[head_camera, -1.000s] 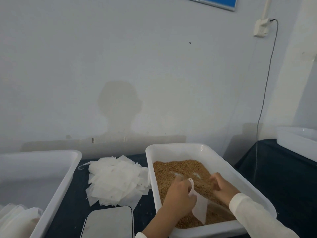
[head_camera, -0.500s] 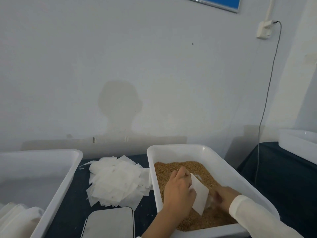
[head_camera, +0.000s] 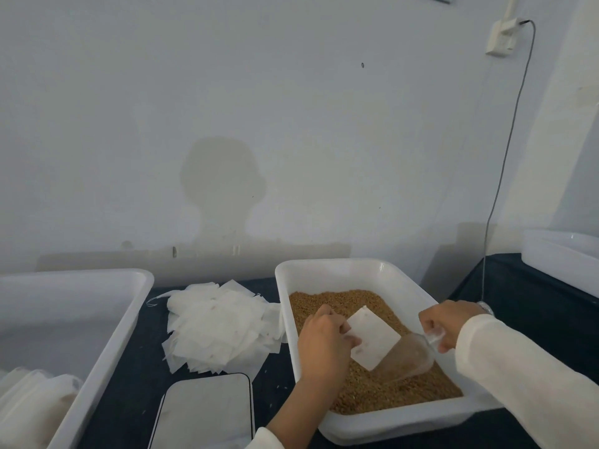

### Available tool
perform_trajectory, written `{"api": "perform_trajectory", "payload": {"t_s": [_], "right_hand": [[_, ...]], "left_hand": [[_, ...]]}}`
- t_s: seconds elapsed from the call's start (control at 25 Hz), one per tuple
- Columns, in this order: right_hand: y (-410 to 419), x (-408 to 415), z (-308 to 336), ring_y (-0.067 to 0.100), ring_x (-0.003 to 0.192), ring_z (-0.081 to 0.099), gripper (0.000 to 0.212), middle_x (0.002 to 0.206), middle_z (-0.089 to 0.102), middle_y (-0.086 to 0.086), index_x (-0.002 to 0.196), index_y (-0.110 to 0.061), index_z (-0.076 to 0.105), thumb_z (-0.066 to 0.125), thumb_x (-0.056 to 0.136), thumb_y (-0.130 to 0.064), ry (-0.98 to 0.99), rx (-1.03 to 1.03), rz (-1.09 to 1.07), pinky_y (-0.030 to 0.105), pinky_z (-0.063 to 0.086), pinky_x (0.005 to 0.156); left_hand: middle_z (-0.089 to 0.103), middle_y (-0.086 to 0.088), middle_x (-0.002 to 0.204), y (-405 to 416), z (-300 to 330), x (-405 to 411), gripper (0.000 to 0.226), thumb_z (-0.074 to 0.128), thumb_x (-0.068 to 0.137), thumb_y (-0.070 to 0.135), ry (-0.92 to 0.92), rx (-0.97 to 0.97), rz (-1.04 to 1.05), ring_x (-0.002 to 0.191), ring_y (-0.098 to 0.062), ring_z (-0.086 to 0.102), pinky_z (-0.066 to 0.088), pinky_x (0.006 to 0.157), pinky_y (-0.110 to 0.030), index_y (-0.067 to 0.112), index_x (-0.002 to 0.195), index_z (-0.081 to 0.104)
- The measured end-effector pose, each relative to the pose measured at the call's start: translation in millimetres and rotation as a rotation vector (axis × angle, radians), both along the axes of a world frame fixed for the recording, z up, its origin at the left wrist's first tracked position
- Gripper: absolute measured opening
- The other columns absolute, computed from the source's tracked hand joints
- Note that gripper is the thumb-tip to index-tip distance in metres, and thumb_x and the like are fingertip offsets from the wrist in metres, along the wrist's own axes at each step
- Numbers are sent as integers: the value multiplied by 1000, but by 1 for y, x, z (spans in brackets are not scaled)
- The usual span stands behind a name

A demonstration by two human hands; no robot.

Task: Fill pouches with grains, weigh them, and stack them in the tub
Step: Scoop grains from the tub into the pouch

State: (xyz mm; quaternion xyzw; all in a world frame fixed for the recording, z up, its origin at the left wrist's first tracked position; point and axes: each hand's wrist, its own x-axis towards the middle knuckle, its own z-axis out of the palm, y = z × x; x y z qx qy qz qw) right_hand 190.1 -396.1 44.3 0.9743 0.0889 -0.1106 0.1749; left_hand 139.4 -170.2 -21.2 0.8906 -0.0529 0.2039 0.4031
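Over the white rectangular plastic tray of brown grains (head_camera: 393,270), both hands are at work. Left hand (head_camera: 324,343) pinches one edge of a small white square paper-like pouch (head_camera: 372,339), fingers curled on it; the pouch is held tilted just above the grain bed (head_camera: 337,299). Right hand (head_camera: 449,322) grips the handle of a clear plastic scoop (head_camera: 410,356), fingers wrapped round it; the scoop's bowl lies low against the grains, its lip at the pouch's lower corner. Whether the pouch mouth is open can't be told.

Step in hand looks like filling. To do it well: spread the mouth with the left fingers, keep it over the tray so spills fall back in, load the scoop modestly, tip slowly into the opening, don't overfill since weighing comes next.

Around: a loose heap of empty white pouches (head_camera: 217,328) on the dark tabletop (head_camera: 129,384) just left of the tray. A flat grey slab with rounded corners (head_camera: 204,413) sits near the bottom edge, probably the scale, no display readable. Far left, a big white plastic tub (head_camera: 107,345) holds a few white filled-looking pouches (head_camera: 35,393) in its near corner. Another white tub (head_camera: 560,257) sits at far right, contents unseen. A grey cable (head_camera: 505,147) hangs from a wall socket (head_camera: 500,40).

In the way: little. The pouch heap lies between tray and tub, and the slab is close to the left forearm, so a carry across could brush either.
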Motion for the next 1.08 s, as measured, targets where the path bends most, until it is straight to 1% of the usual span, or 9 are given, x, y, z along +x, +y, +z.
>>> {"api": "perform_trajectory", "payload": {"t_s": [0.16,0.24,0.32,0.44,0.56,0.68,0.84,1.0,1.08], "right_hand": [[9,10,-28,16,98,60,19,108,63,-5,100,-27,60,66,83,-22,-84,4,128,27,49,87],[15,13,-43,27,108,60,6,117,64,6,88,-23,60,64,85,-20,-79,4,182,36,48,93],[19,5,-52,23,99,62,21,109,65,-2,75,-38,54,67,82,-24,-81,104,200,32,51,89],[21,-2,-55,10,86,61,29,96,62,-20,69,-45,54,72,79,-25,-58,382,32,22,50,81],[9,-3,-51,4,80,64,31,88,62,-23,67,-44,58,77,74,-20,-11,540,29,9,43,69],[-5,-9,-38,1,87,62,31,85,67,-17,70,-39,59,80,70,-15,60,650,47,6,39,71],[-15,-18,-20,5,90,63,23,87,68,-14,76,-29,64,79,71,-13,26,730,46,19,46,87],[-23,-29,0,7,88,62,22,87,66,-8,79,-24,63,79,72,-10,-25,785,40,13,42,79],[-24,-34,7,7,86,62,21,86,66,-7,79,-22,63,79,72,-11,-54,806,39,13,40,76]], "left_hand": [[47,14,104,3,3,-1,14,69,84,30,-92,14,74,98,-6,40,37,85,-15,17,90,68],[42,11,111,9,6,2,17,69,84,27,-163,70,92,99,-7,33,35,88,-15,14,94,68],[40,8,110,15,10,3,9,66,84,21,-198,161,67,99,-9,31,38,90,-18,13,88,64],[39,3,111,24,13,6,6,53,82,10,-147,293,-4,95,-13,32,37,85,-20,12,82,47],[44,-2,117,34,17,11,16,45,86,8,-73,450,-45,101,-20,44,40,79,-25,11,102,48],[54,-4,116,42,21,20,27,43,94,12,-31,570,-17,98,-24,59,48,77,-31,12,121,48],[57,-9,104,42,27,25,27,50,95,11,88,694,-124,94,-26,58,46,72,-32,4,121,53],[56,-7,76,40,22,26,25,39,95,13,195,619,-247,77,-26,58,47,70,-32,2,84,60],[65,-12,87,38,22,30,26,44,91,8,193,582,-282,88,-27,63,47,75,-28,0,87,68]]}}
